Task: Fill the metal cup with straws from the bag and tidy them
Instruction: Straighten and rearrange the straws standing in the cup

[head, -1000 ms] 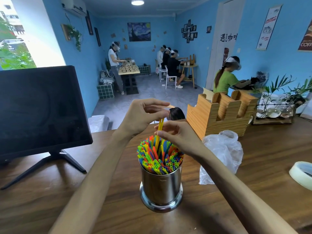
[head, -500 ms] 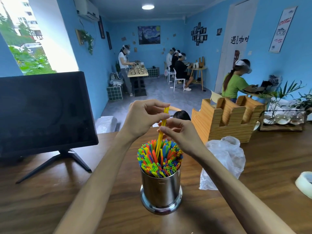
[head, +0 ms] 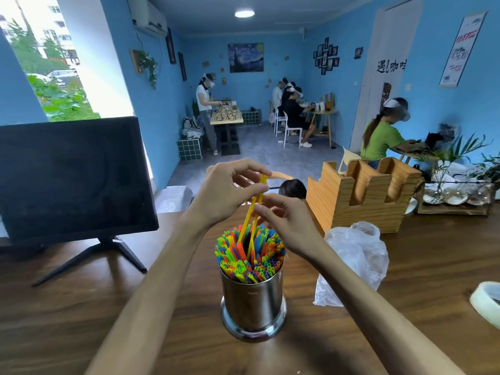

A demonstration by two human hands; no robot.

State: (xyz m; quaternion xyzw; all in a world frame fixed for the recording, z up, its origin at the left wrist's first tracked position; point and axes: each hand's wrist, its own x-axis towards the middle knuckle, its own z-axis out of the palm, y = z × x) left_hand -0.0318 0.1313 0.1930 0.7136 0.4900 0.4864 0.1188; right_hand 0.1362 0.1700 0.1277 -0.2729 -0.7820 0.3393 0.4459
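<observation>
While the metal cup point(head: 253, 301) stands at lower centre of the frame on the worktop point(head: 81, 307), packed with coloured straws point(head: 250, 253), 2 yellow straws point(head: 254, 209) stick up above the rest. Left hand point(head: 224, 193) pinches their tops between thumb and fingers; right hand point(head: 286, 223) has curled fingers touching them lower down. Bag point(head: 351, 263) lies crumpled just right of the cup; no straws visible in it. Filling looks nearly done. Left: seat these 2, level the tops.
</observation>
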